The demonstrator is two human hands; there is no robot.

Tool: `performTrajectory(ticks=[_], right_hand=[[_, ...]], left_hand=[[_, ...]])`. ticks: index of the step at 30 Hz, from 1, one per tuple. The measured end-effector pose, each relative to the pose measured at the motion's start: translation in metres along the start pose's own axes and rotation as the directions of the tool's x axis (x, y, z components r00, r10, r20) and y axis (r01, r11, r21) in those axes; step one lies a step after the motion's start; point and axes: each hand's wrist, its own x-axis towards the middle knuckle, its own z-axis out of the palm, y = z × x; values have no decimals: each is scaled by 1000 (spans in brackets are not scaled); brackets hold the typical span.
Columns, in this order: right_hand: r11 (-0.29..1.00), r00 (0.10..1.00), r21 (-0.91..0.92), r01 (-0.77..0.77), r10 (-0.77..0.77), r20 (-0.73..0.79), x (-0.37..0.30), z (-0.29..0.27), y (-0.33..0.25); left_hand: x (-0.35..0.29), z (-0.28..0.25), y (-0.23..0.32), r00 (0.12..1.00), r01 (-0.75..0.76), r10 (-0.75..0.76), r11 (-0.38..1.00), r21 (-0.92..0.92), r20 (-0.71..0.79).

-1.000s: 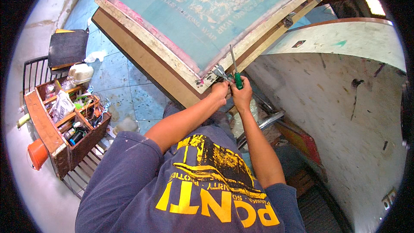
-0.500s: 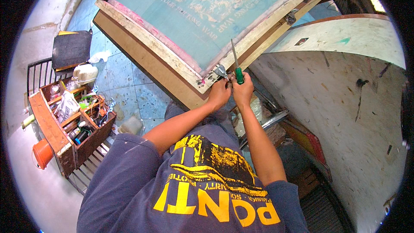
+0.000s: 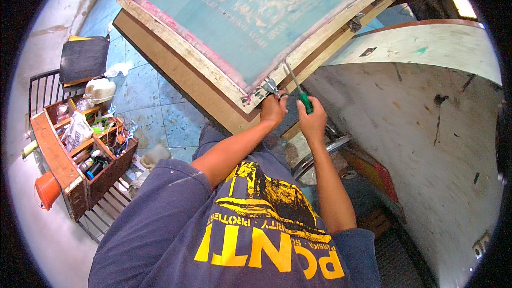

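Observation:
My right hand (image 3: pixel 313 119) is closed round the green handle of a screwdriver (image 3: pixel 292 78), whose long metal shaft points up and away to the left, over the frame's edge. My left hand (image 3: pixel 273 110) is at the near corner of a wooden-framed printing screen (image 3: pixel 188 56). Its fingers are curled at the lower end of a small silvery metal clamp (image 3: pixel 270 86) on that corner. Just what the fingertips pinch is partly hidden. The screwdriver stands apart from the clamp.
Beneath the screen lies a brown board (image 3: pixel 154 58). A wooden compartment box (image 3: pixel 106 176) of bottles and bags rests on a slatted rack at left, with an orange bucket (image 3: pixel 48 190) beside it. A curved, paint-marked white panel (image 3: pixel 416 96) rises at right.
My right hand has moved right and slightly nearer, drawing the screwdriver away from the clamp and tilting it more to the left. My left hand stays by the clamp.

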Motion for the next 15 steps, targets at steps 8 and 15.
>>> performTrajectory(ticks=[8,15], right_hand=[[877,922,-410,252,-89,377,-25,-104,-37],[787,881,-499,364,-116,459,-8,-96,-59]], left_hand=[[6,-1,-8,998,-69,67,991,119,13],[3,-2,-5,997,-73,71,995,65,24]])
